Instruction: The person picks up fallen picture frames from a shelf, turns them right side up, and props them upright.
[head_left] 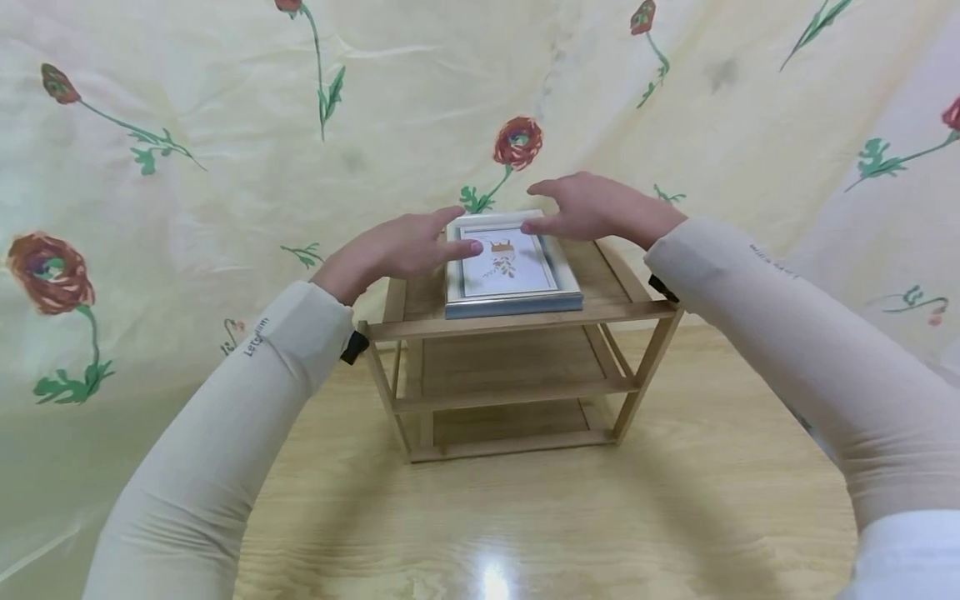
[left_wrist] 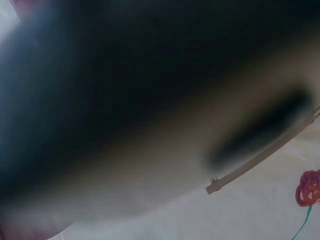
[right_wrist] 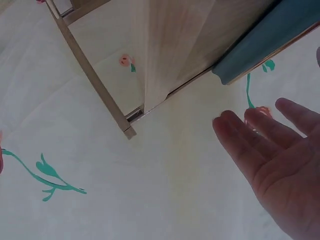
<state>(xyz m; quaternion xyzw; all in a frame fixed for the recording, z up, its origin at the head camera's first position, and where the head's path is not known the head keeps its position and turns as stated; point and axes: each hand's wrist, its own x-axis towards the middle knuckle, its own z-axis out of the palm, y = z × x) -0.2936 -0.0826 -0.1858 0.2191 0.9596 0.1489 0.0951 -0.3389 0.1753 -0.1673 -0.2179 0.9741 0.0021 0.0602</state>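
Observation:
A silver-blue picture frame (head_left: 513, 279) lies flat on the top shelf of a small wooden rack (head_left: 517, 385), its white print with gold motifs facing up. My left hand (head_left: 401, 246) hovers over the frame's left side, thumb and fingers stretched out. Above its right far corner is my right hand (head_left: 592, 207), thumb spread from the fingers. In the right wrist view, the right hand (right_wrist: 285, 160) has its fingers extended, apart from the frame's edge (right_wrist: 275, 42). Neither hand grips anything. Dark blur covers most of the left wrist view.
The rack has three wooden levels and stands on a pale wood-look floor (head_left: 465, 517). Behind it hangs a cream cloth (head_left: 420, 100) printed with red flowers, close to the rack's back edge.

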